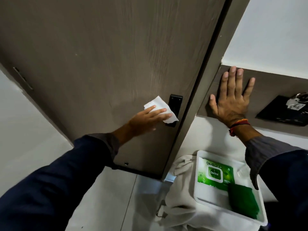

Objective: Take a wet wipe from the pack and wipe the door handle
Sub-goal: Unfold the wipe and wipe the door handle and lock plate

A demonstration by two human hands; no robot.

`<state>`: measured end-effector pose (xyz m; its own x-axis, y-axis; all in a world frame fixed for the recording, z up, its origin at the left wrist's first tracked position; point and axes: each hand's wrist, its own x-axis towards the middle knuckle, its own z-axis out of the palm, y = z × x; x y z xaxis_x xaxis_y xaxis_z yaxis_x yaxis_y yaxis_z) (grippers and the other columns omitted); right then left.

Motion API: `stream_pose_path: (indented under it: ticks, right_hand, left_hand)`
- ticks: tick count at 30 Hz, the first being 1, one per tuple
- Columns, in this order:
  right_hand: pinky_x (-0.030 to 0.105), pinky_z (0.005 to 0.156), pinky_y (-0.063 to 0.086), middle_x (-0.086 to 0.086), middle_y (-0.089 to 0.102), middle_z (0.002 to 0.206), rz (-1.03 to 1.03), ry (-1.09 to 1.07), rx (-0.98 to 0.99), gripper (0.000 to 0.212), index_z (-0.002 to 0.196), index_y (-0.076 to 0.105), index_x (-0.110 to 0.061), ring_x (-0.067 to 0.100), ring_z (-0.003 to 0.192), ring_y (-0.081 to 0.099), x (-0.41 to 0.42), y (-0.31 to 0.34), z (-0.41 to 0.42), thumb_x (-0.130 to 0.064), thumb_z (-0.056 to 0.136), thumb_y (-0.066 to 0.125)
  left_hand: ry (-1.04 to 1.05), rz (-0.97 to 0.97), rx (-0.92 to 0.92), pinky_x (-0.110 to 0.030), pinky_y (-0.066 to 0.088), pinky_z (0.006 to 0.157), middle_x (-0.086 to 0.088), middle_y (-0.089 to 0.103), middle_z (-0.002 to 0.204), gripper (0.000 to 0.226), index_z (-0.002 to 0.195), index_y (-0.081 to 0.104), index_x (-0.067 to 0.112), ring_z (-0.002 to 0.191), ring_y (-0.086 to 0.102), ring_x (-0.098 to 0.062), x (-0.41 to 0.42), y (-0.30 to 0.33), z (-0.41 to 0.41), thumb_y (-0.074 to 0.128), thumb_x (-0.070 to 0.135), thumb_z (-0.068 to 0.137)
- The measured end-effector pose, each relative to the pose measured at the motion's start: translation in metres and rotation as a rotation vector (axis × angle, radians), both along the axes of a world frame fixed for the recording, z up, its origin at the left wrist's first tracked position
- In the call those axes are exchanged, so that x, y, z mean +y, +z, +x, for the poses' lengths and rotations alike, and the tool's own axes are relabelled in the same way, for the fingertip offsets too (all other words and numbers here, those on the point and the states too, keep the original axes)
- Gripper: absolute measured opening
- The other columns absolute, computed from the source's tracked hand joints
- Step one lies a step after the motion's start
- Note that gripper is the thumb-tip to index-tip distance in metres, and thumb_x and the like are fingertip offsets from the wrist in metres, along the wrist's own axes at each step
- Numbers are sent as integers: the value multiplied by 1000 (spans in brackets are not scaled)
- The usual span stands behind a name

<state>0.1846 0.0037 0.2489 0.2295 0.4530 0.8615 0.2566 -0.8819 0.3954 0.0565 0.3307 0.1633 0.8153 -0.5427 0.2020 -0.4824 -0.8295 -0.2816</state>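
Note:
A black door handle (175, 101) is fixed near the right edge of a brown wooden door (103, 55). My left hand (148, 120) presses a white wet wipe (160, 108) against the handle's left side, and the wipe covers the handle's lower part. My right hand (233, 99) lies flat with its fingers spread on a brown wall shelf (273, 80), holding nothing. The green wet wipe pack (215, 174) lies in a white tray (200, 194) below the shelf, its flap shut.
A green cloth (242, 200) lies in the tray beside the pack. The tray rests on a white cloth (180, 197) draped over something low. A black pouch (281, 112) with keys (295, 102) sits on the shelf at the right. The grey door frame (206, 90) separates door and shelf.

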Motion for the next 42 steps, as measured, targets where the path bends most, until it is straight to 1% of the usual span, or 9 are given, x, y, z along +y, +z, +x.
stream_pose_path:
  ticks: [7,11,16,18,22,27,31,36,42]
  right_hand:
    - [58,129,-7,16,-7,173,-25,-22,-11,81,165,10,-2,32,162,-4,-2,-4,4,-48,104,38]
    - [58,129,-7,16,-6,173,-26,-34,-23,81,165,11,-2,32,162,-4,-3,-4,3,-49,103,38]
    - [57,129,-8,15,-7,173,-28,-42,-25,82,165,9,-3,31,162,-5,0,-1,6,-50,103,37]
    - [57,129,-7,15,-7,173,-27,-37,-25,82,165,10,-3,31,162,-4,1,0,7,-51,103,37]
    - [57,129,-6,16,-5,174,-32,-29,-27,82,165,12,-3,32,162,-2,0,-1,9,-50,103,37]
    - [57,130,-6,15,-7,174,-28,-19,-15,82,165,10,-3,31,162,-4,-5,-2,8,-51,103,38]
    - [56,130,-6,14,-7,174,-28,-7,-24,83,165,9,-4,30,162,-4,-2,-3,8,-51,103,38]
    - [57,130,-6,15,-6,174,-41,-11,-33,82,165,10,-4,30,162,-3,0,0,9,-51,103,36]
    - [54,130,-9,11,-14,173,-20,12,84,81,165,4,-6,27,162,-11,-8,5,-5,-50,105,36]
  left_hand:
    - [3,-65,-98,-49,35,121,-1,32,166,94,159,29,13,153,32,-25,-51,0,6,78,37,82]
    - [67,-149,-99,-49,31,123,-6,28,167,85,158,29,9,154,27,-29,-35,-7,-12,72,24,87]
    - [226,-103,-117,-51,27,125,-19,19,168,73,159,19,1,156,19,-36,-4,-23,-35,50,32,101]
    - [278,-193,-132,-52,31,123,-24,28,164,68,156,27,-3,153,26,-39,-18,-20,-37,48,33,103]
    - [269,-430,-195,-50,38,119,-26,49,151,64,147,45,-6,142,45,-40,-66,-13,-29,65,22,93]
    - [210,-368,-198,-53,44,115,-25,49,151,60,146,46,-5,142,46,-40,-46,-14,-30,63,23,96]
    - [307,-339,-176,-56,42,115,-26,48,152,70,147,45,-6,143,44,-42,-17,-19,-37,62,37,94]
    - [378,-449,-78,-51,33,122,-22,42,157,87,152,40,-2,147,38,-39,-74,-17,-28,58,56,90]
    - [321,-372,-60,-54,45,114,-22,46,155,80,151,41,-1,144,44,-38,-65,-5,-31,63,49,92]
